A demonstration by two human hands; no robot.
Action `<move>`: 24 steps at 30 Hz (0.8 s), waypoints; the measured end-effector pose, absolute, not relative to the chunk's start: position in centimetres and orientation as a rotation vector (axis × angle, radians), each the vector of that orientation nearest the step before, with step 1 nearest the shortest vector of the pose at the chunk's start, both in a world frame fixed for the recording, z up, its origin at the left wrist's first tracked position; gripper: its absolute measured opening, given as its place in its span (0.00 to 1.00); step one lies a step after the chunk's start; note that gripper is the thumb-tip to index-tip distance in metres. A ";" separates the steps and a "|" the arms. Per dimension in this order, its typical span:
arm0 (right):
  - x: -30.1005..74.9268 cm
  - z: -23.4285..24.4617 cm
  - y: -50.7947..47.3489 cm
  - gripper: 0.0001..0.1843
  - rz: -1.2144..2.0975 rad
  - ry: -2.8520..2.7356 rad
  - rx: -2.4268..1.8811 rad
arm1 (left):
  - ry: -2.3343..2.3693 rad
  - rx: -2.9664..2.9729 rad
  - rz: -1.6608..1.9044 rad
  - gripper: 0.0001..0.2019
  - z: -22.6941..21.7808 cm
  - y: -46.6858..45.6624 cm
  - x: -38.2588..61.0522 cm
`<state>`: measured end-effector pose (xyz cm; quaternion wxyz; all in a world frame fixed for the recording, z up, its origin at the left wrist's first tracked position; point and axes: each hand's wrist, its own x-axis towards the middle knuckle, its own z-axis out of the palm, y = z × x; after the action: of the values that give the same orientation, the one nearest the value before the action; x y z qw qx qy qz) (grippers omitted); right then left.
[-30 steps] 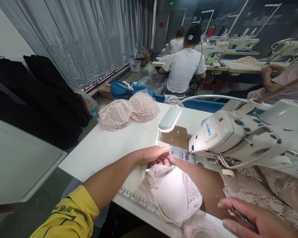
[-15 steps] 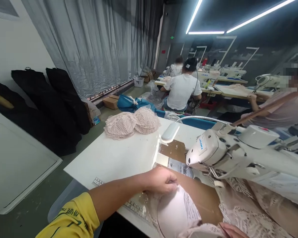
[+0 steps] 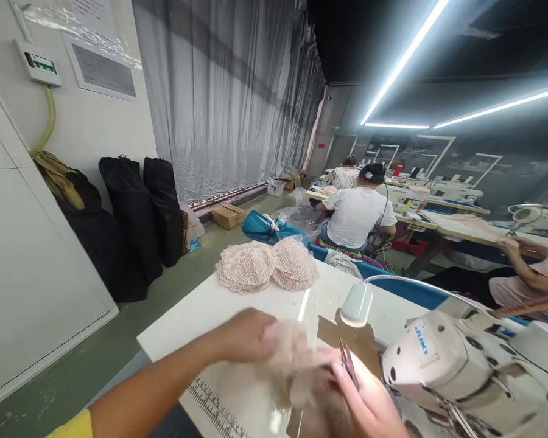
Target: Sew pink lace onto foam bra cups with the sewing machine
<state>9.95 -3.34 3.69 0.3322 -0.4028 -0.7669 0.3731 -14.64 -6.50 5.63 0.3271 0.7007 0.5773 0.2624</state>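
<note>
My left hand [image 3: 242, 336] is closed on a pale pink lace bra piece [image 3: 292, 359] lifted above the white table [image 3: 196, 328]; the piece is blurred by motion. My right hand [image 3: 369, 404] grips the same piece from the right and also holds small snips [image 3: 347, 360] between its fingers. Both hands are just left of the white Juki sewing machine head [image 3: 442, 365]. A stack of finished lace bras [image 3: 267, 266] lies at the table's far edge.
A gooseneck lamp [image 3: 356, 303] hangs over the table. Black bags [image 3: 132, 219] stand against the left wall. Other people sit at sewing tables ahead, one in a white shirt [image 3: 358, 216], one in pink [image 3: 534, 274]. A blue bag [image 3: 267, 228] lies behind the table.
The camera has tilted up. The bra piece has been lifted off the table, and my right hand has come up from the bottom edge to grip it.
</note>
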 end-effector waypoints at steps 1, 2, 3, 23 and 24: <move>8.4 4.2 -2.3 0.18 0.892 -1.953 -1.067 | 1.676 1.958 0.800 0.07 6.9 -6.0 -15.9; 6.9 4.7 -1.2 0.19 0.808 -1.924 -1.050 | 1.805 2.086 0.895 0.05 8.2 -5.3 -17.2; 5.5 5.2 0.2 0.19 0.707 -1.891 -0.985 | 1.890 2.207 0.983 0.05 9.5 -4.4 -18.3; 10.7 2.9 0.3 0.15 0.473 -2.407 -0.904 | 1.973 2.271 0.779 0.46 2.8 4.1 -23.5; 12.3 3.1 -0.9 0.14 0.422 -2.429 -0.885 | 1.983 2.270 0.777 0.46 3.0 3.9 -23.4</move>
<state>12.28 -0.93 3.13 0.2582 -0.3265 -0.8958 0.1557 -23.36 3.87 2.97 0.0144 0.7292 0.6371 0.2495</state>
